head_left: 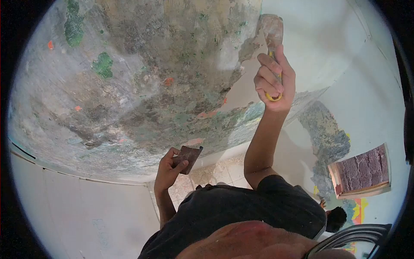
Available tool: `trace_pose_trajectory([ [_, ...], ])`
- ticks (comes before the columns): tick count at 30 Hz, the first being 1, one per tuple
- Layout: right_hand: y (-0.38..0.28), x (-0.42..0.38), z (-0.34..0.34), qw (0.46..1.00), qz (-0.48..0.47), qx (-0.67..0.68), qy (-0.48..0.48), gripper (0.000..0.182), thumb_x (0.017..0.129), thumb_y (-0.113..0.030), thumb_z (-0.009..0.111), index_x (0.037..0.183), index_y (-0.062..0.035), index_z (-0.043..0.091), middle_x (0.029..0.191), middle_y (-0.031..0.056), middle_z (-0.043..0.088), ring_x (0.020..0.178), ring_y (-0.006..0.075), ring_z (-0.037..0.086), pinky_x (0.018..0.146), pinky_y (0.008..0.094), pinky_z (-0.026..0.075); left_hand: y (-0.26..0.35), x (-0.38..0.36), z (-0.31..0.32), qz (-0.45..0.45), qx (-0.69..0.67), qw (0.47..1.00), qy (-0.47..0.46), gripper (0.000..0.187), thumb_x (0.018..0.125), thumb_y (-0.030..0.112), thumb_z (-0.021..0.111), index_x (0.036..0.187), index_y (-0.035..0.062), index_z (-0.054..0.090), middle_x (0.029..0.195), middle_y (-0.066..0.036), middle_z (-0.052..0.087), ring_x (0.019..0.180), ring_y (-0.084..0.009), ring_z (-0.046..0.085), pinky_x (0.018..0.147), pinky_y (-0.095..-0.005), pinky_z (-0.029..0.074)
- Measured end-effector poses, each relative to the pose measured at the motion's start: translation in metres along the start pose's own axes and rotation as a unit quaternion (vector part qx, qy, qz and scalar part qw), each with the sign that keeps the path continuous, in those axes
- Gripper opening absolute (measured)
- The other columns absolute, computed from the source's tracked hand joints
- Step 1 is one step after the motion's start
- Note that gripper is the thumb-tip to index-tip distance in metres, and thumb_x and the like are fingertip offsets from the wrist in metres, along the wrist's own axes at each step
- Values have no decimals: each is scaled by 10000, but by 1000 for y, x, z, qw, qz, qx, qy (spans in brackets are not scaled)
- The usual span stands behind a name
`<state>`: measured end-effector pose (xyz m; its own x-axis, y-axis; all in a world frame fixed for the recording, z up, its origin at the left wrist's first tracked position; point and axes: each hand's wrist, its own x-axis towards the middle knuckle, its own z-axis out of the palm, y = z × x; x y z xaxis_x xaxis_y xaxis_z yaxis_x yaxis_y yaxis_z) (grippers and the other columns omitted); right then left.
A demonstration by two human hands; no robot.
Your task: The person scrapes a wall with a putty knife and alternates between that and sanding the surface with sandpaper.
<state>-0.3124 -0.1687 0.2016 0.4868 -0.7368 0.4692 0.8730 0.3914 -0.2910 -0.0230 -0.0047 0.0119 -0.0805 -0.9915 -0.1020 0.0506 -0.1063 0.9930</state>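
My right hand [276,80] is raised at the upper right, its fingers wrapped around the yellow handle of a putty knife [272,32]. The wide, smeared blade points up and lies at or close to the wall, at the border between rough patches and smooth white coating. Lower down, my left hand [168,170] pinches a flat brown rectangular piece [188,159], which looks like folded sandpaper, between thumb and fingers. The wall [172,56] in front of both hands is grey and mottled, with green and orange paint remnants.
A framed opening [362,172] showing brickwork is at the right. Another person [335,219] is at the lower right, beside a wall with grey and yellow patches. Coiled cables [353,237] lie in the lower right foreground. Pale floor tiles [217,172] show below.
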Motion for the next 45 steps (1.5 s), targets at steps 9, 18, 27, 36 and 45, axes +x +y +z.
trace_pose_trajectory([
  [9,-7,0,-21,996,-12,-50,-73,389,1084,-317,267,1358,-107,447,722,51,475,394,118,387,308,226,308,-2,3,11,-6,2,1000,-24,262,878,30,690,993,69,458,848,-77,669,746,-102,620,642,-286,530],
  [18,-10,0,-23,997,15,-16,-68,344,1081,-328,287,1278,-119,477,708,44,454,384,116,365,313,233,308,8,2,30,-19,-1,1000,-22,259,880,5,677,1000,69,456,847,-77,672,773,-104,633,666,-282,531],
  [27,-13,8,-21,994,32,-3,-102,400,1080,-351,264,1046,-17,481,730,69,490,382,139,406,302,245,320,-2,0,33,-14,-21,1000,-2,251,883,-3,668,1011,66,463,857,-75,669,765,-97,626,650,-275,527],
  [36,-23,22,-21,988,55,-11,-143,376,1084,-301,263,1354,-109,441,736,74,482,389,138,412,307,239,325,9,8,42,3,-18,1000,-6,257,886,34,683,1009,68,459,856,-62,656,731,-84,604,627,-274,520],
  [45,-29,38,-5,986,57,-13,-159,384,1084,-302,261,1405,-155,412,730,74,475,395,132,412,326,250,328,9,8,43,5,-31,999,-1,241,889,21,675,1015,65,474,847,-69,667,721,-102,622,633,-282,529],
])
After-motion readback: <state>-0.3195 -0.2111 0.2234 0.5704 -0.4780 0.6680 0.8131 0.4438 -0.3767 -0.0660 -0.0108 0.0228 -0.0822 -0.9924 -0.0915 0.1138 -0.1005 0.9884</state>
